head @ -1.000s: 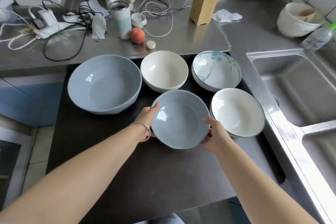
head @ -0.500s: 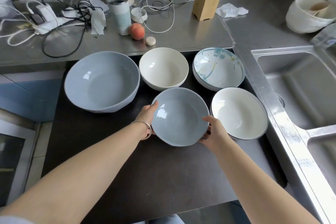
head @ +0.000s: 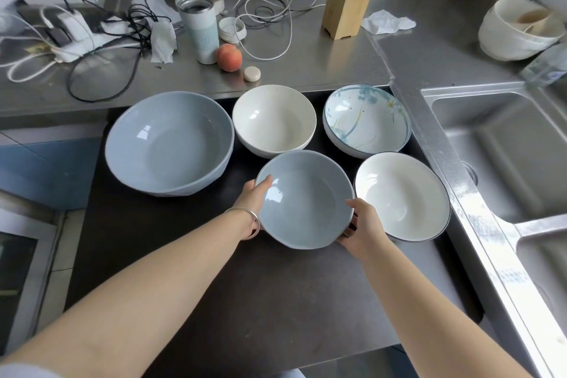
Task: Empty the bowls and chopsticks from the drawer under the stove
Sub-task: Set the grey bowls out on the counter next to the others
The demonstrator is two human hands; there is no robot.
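1. Hands gripped the small grey-blue bowl (head: pixel 303 199) at frame centre: left hand (head: pixel 253 198) on its left rim, thumb over the edge, right hand (head: pixel 362 230) clasping its lower-right rim.
2. Compared with 1 second earlier, the grip was unchanged; the bowl sat slightly higher in frame, closer to the cream bowl (head: pixel 274 120).
3. Around it on the dark surface (head: pixel 245 301) sat 4 bowls: large grey-blue bowl (head: pixel 168 144) at left, patterned bowl (head: pixel 366 120) at upper right, white bowl (head: pixel 402 196) at right.
4. Chopsticks were not visible.
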